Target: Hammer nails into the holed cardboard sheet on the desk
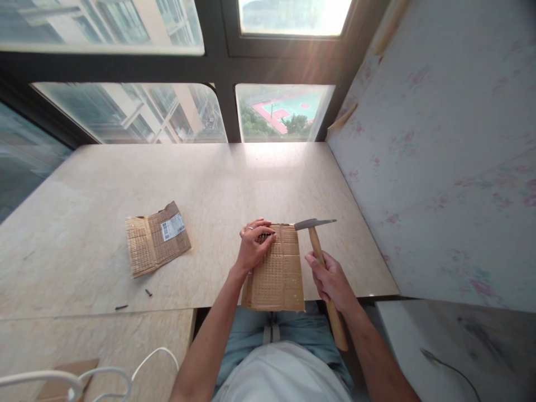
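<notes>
A piece of brown corrugated cardboard (276,273) lies in front of me, its near end at the table's front edge. Over its upper left part rests my left hand (255,245), thumb and fingers pinched on a dark screw (266,237) that is partly hidden by the fingers. My right hand (329,279) is wrapped around the wooden handle of a hammer (316,237), to the right of the cardboard. The hammer's metal head is level with the cardboard's far right corner; whether they touch, I cannot tell.
Another cardboard piece (144,245) with a white label lies at the left. Two dark screws, one screw (148,292) and another screw (121,306), lie near the front edge. White cables (154,354) curl at lower left. Windows (146,111) and a papered wall (452,167) bound the table.
</notes>
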Demonstrator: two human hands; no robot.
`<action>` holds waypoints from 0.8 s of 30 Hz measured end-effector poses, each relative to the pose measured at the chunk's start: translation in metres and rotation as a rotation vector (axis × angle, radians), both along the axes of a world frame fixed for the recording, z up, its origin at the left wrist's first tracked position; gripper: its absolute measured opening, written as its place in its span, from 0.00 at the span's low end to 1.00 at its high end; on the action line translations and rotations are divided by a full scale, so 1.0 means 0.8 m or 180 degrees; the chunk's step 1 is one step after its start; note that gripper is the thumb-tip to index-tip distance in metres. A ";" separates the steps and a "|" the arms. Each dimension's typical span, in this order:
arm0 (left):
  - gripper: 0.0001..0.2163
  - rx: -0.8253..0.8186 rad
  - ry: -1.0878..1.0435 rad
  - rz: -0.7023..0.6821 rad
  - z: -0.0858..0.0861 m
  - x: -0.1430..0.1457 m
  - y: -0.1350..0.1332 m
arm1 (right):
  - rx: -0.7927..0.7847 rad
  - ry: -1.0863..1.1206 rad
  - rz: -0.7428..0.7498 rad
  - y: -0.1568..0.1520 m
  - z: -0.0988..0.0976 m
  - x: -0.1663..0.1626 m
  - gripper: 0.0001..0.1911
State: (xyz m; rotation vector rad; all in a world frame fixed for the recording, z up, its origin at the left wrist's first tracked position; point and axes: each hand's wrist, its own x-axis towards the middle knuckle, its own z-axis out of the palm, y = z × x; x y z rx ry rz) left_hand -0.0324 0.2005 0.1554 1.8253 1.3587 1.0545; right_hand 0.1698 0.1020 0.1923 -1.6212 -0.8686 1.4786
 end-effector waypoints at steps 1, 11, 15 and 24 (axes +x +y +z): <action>0.02 -0.0018 -0.0040 -0.0011 0.001 0.000 0.000 | 0.0015 -0.0047 0.0014 0.002 -0.001 -0.005 0.20; 0.03 -0.0088 -0.0160 -0.0083 -0.001 -0.003 0.005 | 0.0196 -0.0574 -0.0488 0.014 -0.024 -0.031 0.19; 0.03 -0.0045 -0.0194 -0.0120 -0.002 -0.004 0.005 | 0.0073 -0.0081 -0.0502 0.018 -0.031 -0.026 0.17; 0.04 -0.0071 -0.0077 -0.0165 0.000 -0.005 0.004 | -0.0063 0.0656 -0.0570 0.026 -0.025 -0.015 0.19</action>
